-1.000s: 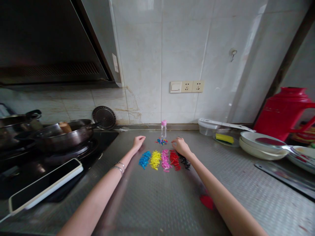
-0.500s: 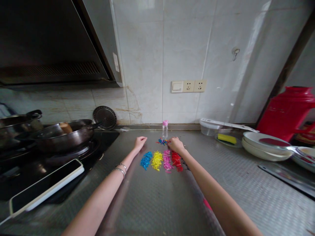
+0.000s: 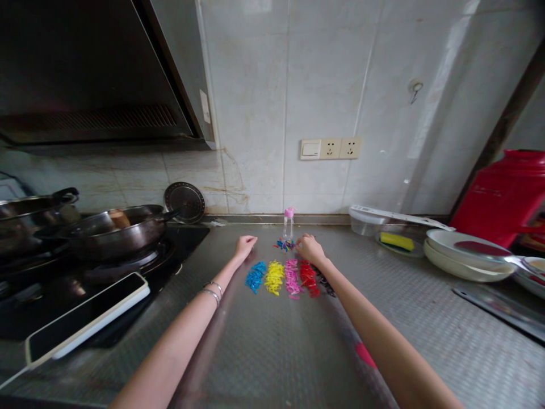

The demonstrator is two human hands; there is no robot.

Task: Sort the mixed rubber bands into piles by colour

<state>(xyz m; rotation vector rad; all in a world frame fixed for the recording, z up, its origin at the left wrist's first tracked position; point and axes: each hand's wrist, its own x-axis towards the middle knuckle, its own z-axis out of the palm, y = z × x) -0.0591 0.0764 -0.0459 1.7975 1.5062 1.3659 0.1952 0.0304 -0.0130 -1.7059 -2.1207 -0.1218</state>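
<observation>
Pan (image 3: 114,236) on hob (image 3: 189,241); phone (image 3: 87,318); red flask (image 3: 502,196); plates (image 3: 464,258).

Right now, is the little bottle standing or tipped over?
Upright: the bottle stands on the counter, pink cap on top.

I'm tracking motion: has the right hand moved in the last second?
Yes. The right hand shifted left, closer to the small bottle and the mixed pile.

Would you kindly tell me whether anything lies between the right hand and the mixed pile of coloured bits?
Nothing visible does. The right hand lies right beside the mixed pile; the small bottle stands behind the pile, not between them.
</observation>
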